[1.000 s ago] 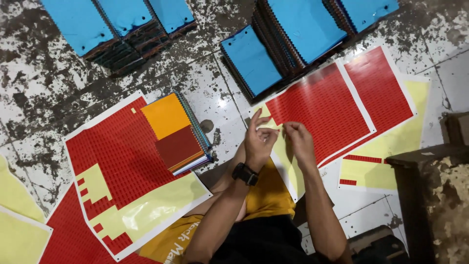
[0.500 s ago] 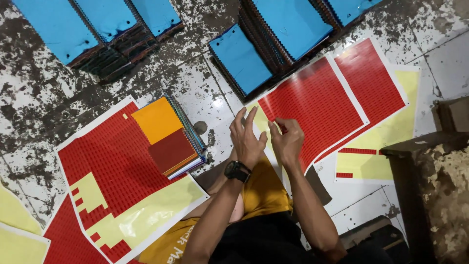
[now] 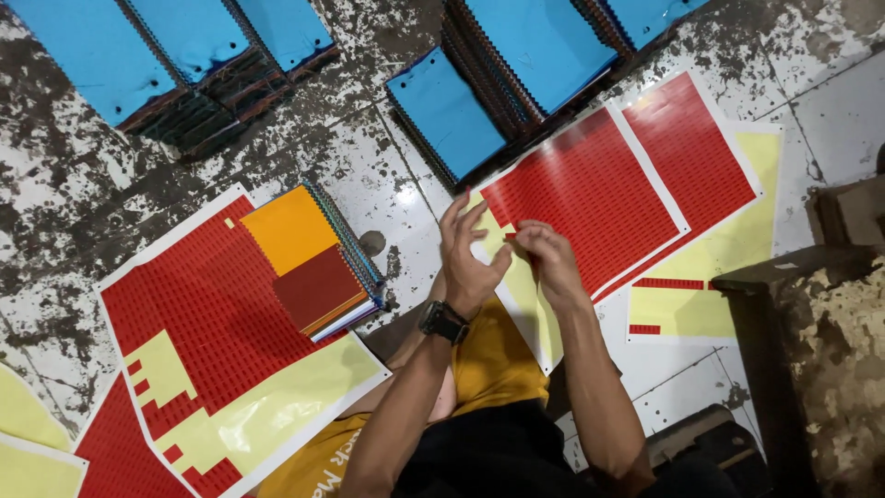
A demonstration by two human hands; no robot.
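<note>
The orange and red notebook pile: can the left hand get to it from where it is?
Probably yes. The left hand is lifted beside the red sticker sheet, and the notebook pile lies close by on its left, with only bare floor between them. Nothing seems to block the way.

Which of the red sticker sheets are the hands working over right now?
The full red sheet just right of centre, below the blue notebooks; both hands, left and right, meet at its lower-left corner. The other sheets lie apart from the hands.

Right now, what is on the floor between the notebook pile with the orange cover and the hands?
Only bare stained floor with a small dark spot, seen in the head view.
</note>
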